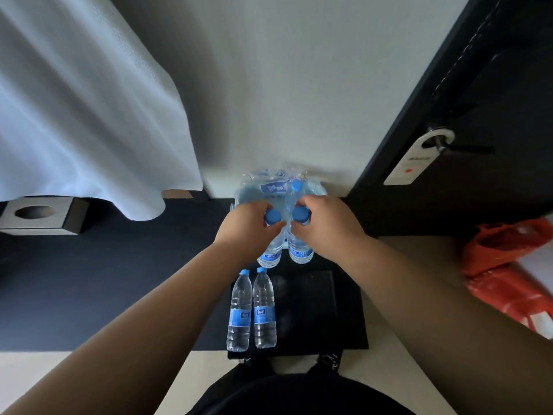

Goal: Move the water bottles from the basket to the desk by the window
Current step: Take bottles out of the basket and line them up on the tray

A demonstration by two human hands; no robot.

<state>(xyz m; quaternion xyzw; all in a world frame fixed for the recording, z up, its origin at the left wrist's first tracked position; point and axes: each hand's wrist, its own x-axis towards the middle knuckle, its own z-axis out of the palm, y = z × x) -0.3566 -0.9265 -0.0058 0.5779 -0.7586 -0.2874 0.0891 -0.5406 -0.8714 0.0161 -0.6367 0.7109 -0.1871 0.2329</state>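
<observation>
Left hand (pixel 250 221) and right hand (pixel 324 224) each wrapped around the neck of a clear blue-capped water bottle (pixel 270 253), (pixel 300 250), held over the black tray (pixel 314 310). Two bottles (pixel 239 313), (pixel 264 313) already stand near-left on it. Shrink-wrapped pack (pixel 278 187) at the far wall still holds more; no basket visible.

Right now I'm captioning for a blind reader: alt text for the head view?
Two bare hands, left hand and right hand, each grip a blue-capped water bottle by its neck above a plastic-wrapped pack. Two more bottles stand on a dark tray below.
</observation>
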